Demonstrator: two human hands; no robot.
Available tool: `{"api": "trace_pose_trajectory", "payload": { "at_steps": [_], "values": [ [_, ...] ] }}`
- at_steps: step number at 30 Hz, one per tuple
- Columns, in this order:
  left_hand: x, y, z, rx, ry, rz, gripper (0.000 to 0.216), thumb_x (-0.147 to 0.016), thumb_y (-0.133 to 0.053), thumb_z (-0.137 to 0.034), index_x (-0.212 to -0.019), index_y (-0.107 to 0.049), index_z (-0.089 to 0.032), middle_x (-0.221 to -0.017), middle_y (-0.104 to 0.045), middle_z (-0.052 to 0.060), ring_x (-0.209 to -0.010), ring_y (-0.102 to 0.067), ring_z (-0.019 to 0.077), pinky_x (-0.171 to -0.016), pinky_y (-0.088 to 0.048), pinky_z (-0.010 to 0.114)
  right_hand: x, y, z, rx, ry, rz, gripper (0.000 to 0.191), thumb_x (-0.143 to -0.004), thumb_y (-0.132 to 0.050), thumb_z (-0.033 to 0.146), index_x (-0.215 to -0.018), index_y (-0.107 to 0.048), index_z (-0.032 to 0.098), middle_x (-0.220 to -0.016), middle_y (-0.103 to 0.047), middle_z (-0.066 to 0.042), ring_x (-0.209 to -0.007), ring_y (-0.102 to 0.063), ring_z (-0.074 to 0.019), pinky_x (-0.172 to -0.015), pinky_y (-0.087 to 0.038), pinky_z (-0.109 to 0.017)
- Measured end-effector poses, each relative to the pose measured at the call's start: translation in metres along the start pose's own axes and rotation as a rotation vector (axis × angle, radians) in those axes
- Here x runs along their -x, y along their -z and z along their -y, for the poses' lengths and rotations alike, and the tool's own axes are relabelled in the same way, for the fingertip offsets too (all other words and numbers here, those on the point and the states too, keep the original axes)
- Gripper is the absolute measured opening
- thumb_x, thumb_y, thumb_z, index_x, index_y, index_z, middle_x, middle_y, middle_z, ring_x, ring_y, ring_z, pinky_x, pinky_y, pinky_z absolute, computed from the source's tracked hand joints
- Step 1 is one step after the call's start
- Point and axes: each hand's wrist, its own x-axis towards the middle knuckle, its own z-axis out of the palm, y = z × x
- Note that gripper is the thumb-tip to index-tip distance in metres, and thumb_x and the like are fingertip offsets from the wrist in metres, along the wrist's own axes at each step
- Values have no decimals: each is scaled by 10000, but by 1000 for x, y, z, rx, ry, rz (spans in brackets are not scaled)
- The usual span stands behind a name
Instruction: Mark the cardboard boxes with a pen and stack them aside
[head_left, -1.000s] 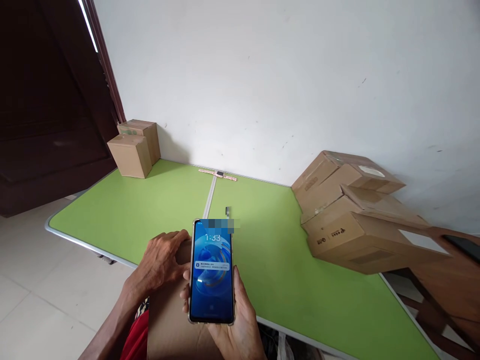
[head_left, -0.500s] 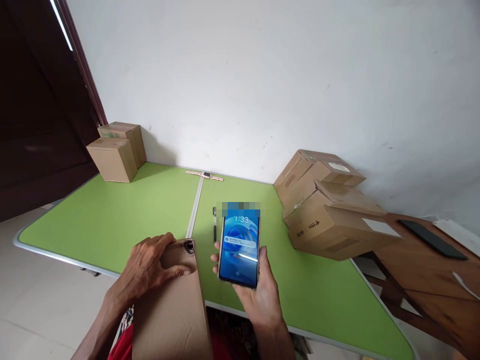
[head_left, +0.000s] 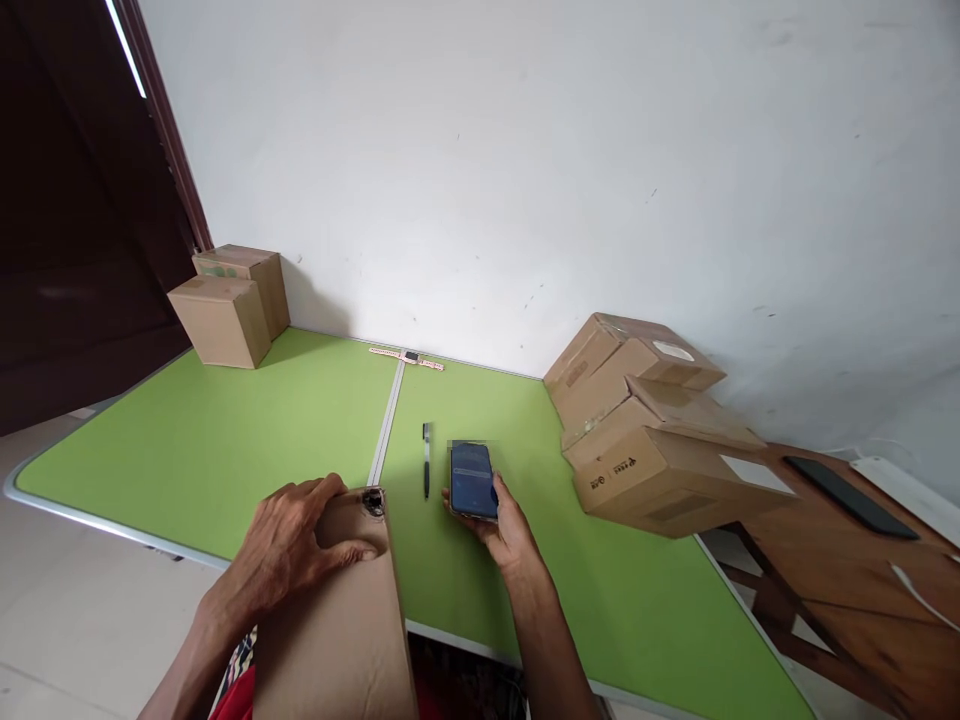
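My left hand point(head_left: 281, 540) is closed over the upper left edge of a cardboard box point(head_left: 337, 630), its thumb lying on the near face. A dark, ragged hole shows at the box's top right corner. In my right hand point(head_left: 510, 520) is a smartphone point(head_left: 474, 485), tilted low over the green table with its screen dim. Just left of the phone lies a black and clear pen point(head_left: 427, 460). A pink-strapped watch point(head_left: 410, 357) is stretched out at the table's back edge.
Two cardboard boxes point(head_left: 217, 320) stand at the back left of the green table point(head_left: 300, 420). Several more boxes point(head_left: 675, 480) lean together at the right. Beyond them, a wooden table point(head_left: 832, 580) carries a dark flat slab point(head_left: 851, 495). A white wall rises behind.
My right hand has moved the phone forward and down toward the table, and its bright screen has dimmed. The pen is now fully uncovered. My left hand stays on the box.
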Motion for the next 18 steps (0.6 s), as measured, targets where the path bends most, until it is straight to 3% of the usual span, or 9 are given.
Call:
{"api": "trace_pose_trajectory", "payload": {
  "at_steps": [5,9,13,16,18],
  "values": [
    [6,6,1,90,-63,-22,578,-961,-545,-753,-1153,-712,-234,-1092,-797,106,-935,-728,329,-801,-510,404,8,10,2,104,111,-70,244,-843,-777,409,-1004,-742,228,-882,-823,-21,-799,-768,-240,-721,-630,-368],
    [6,36,2,312,-101,108,529,-1019,-521,-665,-1330,-729,-291,-1309,-778,91,-1153,-728,318,-989,-542,403,26,19,7,235,188,-76,370,-676,-886,500,-874,-761,214,-928,-811,-38,-907,-731,-259,-693,-575,-330],
    [-9,54,27,482,-64,233,517,-971,-604,-650,-1331,-754,-310,-1393,-748,85,-1287,-676,364,-1073,-537,490,41,21,13,367,194,-94,435,-662,-883,565,-890,-784,209,-964,-784,-57,-942,-686,-261,-670,-533,-312],
    [-18,38,59,777,-27,203,529,-948,-633,-662,-1300,-770,-293,-1424,-731,99,-1342,-652,374,-1126,-513,530,47,21,13,424,185,-96,439,-643,-882,594,-858,-777,226,-1005,-753,-55,-1039,-653,-277,-670,-533,-299],
    [-16,15,75,965,12,95,636,-969,-512,-747,-1286,-766,-259,-1470,-698,122,-1406,-608,375,-1175,-472,554,48,22,12,463,196,-90,450,-625,-877,621,-824,-750,238,-1038,-733,-57,-1116,-635,-300,-682,-553,-308]
  ]
}}
